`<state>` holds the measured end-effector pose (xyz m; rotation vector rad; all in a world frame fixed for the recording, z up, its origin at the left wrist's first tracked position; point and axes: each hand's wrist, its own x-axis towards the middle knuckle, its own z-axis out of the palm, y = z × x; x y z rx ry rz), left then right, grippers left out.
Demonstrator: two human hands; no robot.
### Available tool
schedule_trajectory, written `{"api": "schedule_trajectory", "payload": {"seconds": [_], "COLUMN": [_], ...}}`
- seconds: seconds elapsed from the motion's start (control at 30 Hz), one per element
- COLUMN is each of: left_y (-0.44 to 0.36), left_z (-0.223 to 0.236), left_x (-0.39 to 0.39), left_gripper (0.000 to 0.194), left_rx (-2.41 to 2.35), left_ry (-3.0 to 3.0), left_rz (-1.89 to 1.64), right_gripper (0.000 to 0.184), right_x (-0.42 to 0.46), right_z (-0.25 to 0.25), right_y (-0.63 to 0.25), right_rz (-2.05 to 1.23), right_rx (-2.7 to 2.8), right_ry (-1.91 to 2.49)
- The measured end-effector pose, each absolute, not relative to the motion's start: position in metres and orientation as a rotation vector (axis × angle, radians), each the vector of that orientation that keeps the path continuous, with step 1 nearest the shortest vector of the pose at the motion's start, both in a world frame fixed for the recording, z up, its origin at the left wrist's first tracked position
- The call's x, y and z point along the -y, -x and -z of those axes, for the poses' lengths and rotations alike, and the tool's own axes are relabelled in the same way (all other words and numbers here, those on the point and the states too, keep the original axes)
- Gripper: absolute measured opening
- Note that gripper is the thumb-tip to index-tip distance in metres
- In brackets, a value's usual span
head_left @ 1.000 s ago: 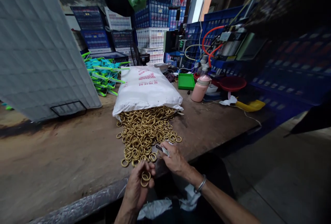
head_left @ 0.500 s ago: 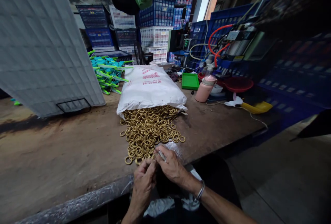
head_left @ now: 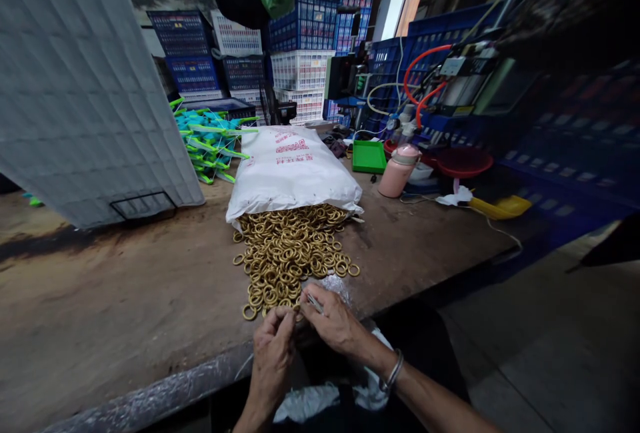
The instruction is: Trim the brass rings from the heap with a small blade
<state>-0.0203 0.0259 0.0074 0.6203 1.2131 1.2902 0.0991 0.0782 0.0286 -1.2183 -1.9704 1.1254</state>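
The left hand (head_left: 274, 352) hides whatever it holds behind its own curled fingers, and the right hand (head_left: 333, 321) covers most of a slim metal tool (head_left: 315, 302). The heap of gold-coloured rings (head_left: 280, 256) disappears at the rear under the white sack (head_left: 300, 180), whose smaller red lettering is too tiny to read. The left edge cuts off the grey panel (head_left: 95, 100).

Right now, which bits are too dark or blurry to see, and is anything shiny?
In the head view, the top right corner is nearly black; in the head view, the blue crates at far right look dim and smeared; also in the head view, a shiny patch glints beside the right hand, while the gold rings look clearer.
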Motion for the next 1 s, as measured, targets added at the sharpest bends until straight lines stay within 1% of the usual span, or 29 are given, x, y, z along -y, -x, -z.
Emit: {"api": "schedule_trajectory", "payload": {"seconds": [0.1, 0.2, 0.33, 0.43, 0.5, 0.7, 0.87, 0.93, 1.0], "left_y": [0.022, 0.025, 0.025, 0.024, 0.023, 0.022, 0.023, 0.024, 0.025], "left_z": [-0.008, -0.006, -0.008, -0.014, -0.016, -0.014, -0.011, -0.008, -0.006], "left_x": [-0.027, -0.027, -0.029, -0.031, -0.031, -0.032, -0.032, -0.032, -0.032], "left_gripper": [0.036, 0.035, 0.038, 0.039, 0.04, 0.036, 0.04, 0.04, 0.04], "left_rx": [-1.192, -1.164, -1.269, -1.329, -1.323, -1.215, -1.223, -1.206, -1.191], "left_ry": [-0.519, -0.574, -0.758, -0.92, -0.935, -0.798, -0.655, -0.571, -0.492], "left_rz": [-1.223, -1.157, -1.182, -1.246, -1.233, -1.234, -1.156, -1.149, -1.169], "right_gripper": [0.017, 0.016, 0.017, 0.023, 0.026, 0.027, 0.027, 0.024, 0.016], "right_x": [-0.078, -0.077, -0.078, -0.079, -0.08, -0.079, -0.077, -0.076, -0.073], "right_z": [-0.03, -0.029, -0.028, -0.027, -0.025, -0.024, -0.024, -0.025, -0.026], "right_y": [-0.099, -0.1, -0.1, -0.098, -0.098, -0.098, -0.099, -0.099, -0.1], "right_rz": [-1.292, -1.403, -1.311, -1.23, -1.239, -1.283, -1.205, -1.14, -1.084], "right_rx": [1.869, 1.811, 1.849, 1.908, 1.91, 1.872, 1.886, 1.903, 1.927], "right_ry": [1.22, 1.18, 1.205, 1.261, 1.288, 1.288, 1.294, 1.281, 1.246]}}
